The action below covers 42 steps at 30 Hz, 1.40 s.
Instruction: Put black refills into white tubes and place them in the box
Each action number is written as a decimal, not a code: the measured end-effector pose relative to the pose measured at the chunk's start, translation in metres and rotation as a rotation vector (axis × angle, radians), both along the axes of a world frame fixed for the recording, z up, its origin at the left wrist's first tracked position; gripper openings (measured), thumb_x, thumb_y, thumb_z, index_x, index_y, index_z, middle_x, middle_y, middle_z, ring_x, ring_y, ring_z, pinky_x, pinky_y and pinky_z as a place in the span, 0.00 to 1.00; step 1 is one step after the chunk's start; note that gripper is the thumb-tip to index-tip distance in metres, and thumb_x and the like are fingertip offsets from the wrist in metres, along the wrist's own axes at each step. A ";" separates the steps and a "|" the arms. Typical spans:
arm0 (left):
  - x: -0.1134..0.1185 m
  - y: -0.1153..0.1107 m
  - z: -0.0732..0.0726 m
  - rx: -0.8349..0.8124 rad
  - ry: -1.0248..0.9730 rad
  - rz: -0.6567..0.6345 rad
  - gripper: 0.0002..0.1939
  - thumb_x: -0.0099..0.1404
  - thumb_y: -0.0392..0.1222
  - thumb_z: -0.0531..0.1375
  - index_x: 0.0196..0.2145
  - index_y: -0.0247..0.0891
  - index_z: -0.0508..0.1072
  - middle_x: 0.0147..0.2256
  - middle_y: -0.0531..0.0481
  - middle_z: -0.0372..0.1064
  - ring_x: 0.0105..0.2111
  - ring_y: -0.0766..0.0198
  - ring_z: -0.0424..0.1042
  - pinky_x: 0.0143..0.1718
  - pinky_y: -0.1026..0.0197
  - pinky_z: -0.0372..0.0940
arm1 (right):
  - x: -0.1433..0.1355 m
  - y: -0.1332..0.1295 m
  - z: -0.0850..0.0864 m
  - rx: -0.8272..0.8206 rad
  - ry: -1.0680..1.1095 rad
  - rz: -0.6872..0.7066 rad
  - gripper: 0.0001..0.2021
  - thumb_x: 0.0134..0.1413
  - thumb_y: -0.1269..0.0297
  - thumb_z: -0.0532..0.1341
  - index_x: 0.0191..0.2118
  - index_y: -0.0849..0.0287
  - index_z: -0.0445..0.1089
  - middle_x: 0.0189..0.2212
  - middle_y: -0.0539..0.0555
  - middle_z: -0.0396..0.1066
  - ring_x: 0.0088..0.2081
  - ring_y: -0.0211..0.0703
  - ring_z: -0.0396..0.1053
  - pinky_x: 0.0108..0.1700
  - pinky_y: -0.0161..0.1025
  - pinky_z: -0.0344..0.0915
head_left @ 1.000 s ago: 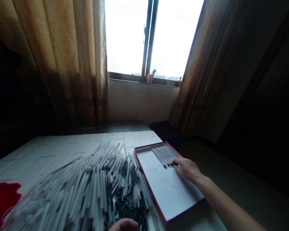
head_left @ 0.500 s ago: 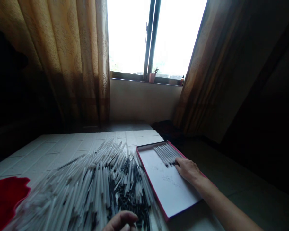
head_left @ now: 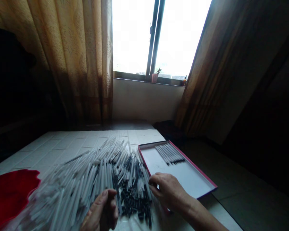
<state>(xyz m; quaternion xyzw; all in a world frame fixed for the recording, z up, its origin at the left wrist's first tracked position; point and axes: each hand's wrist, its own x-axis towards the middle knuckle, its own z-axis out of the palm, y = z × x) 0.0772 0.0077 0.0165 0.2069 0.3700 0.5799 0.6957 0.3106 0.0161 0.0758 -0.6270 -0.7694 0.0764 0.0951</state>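
A big heap of clear pen barrels (head_left: 83,183) covers the table, with small black pen parts (head_left: 135,205) gathered at its front right. At the heap's near edge, my left hand (head_left: 102,208) has its fingers curled in; whatever they hold, if anything, is hidden. My right hand (head_left: 168,191) is over the left rim of a shallow pink-edged box (head_left: 195,179), its thumb and forefinger curved with a gap between them and nothing visible there. Inside the box, toward its far end, lies a neat row of clear pens (head_left: 170,153) with black tips facing me.
A red cloth-like piece (head_left: 13,195) lies at the table's left. The white brick-patterned table top (head_left: 69,141) shows behind the heap. Against the window stands a pink cup (head_left: 154,78) with sticks in it. The floor drops away right of the box.
My right hand has drawn back from the row of pens toward the box's near left rim. My left hand has risen further into view. The camera has shifted slightly.
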 end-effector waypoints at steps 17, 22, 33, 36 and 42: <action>-0.006 0.003 0.051 -0.065 -0.089 0.271 0.16 0.72 0.39 0.55 0.27 0.34 0.74 0.18 0.56 0.64 0.15 0.70 0.64 0.14 0.71 0.59 | -0.029 0.000 -0.039 0.481 0.170 -0.062 0.15 0.67 0.68 0.51 0.41 0.59 0.77 0.36 0.57 0.79 0.39 0.45 0.77 0.43 0.34 0.64; -0.007 0.005 0.052 -0.038 -0.096 0.299 0.16 0.70 0.43 0.59 0.26 0.34 0.74 0.17 0.57 0.64 0.14 0.71 0.64 0.14 0.71 0.57 | -0.034 -0.008 -0.039 0.548 0.172 -0.038 0.15 0.68 0.67 0.51 0.38 0.60 0.76 0.33 0.56 0.78 0.36 0.44 0.76 0.40 0.34 0.63; -0.014 0.014 0.054 -0.004 -0.073 0.363 0.21 0.71 0.51 0.58 0.24 0.35 0.72 0.15 0.60 0.62 0.12 0.73 0.63 0.13 0.73 0.56 | -0.103 -0.017 -0.036 0.425 0.049 0.109 0.06 0.61 0.68 0.60 0.36 0.56 0.74 0.34 0.52 0.76 0.37 0.44 0.73 0.39 0.36 0.62; -0.014 0.014 0.054 0.002 -0.058 0.365 0.22 0.73 0.49 0.55 0.24 0.35 0.72 0.14 0.60 0.62 0.11 0.73 0.62 0.13 0.73 0.56 | -0.110 -0.008 -0.038 0.397 0.048 0.143 0.09 0.56 0.65 0.63 0.44 0.54 0.74 0.44 0.53 0.75 0.45 0.48 0.71 0.47 0.40 0.63; -0.012 0.016 0.051 0.017 -0.029 0.369 0.22 0.74 0.44 0.53 0.24 0.34 0.73 0.15 0.57 0.64 0.12 0.71 0.63 0.13 0.72 0.58 | -0.113 0.007 -0.051 0.331 0.032 0.124 0.15 0.52 0.61 0.67 0.46 0.56 0.75 0.51 0.58 0.74 0.51 0.54 0.69 0.51 0.46 0.64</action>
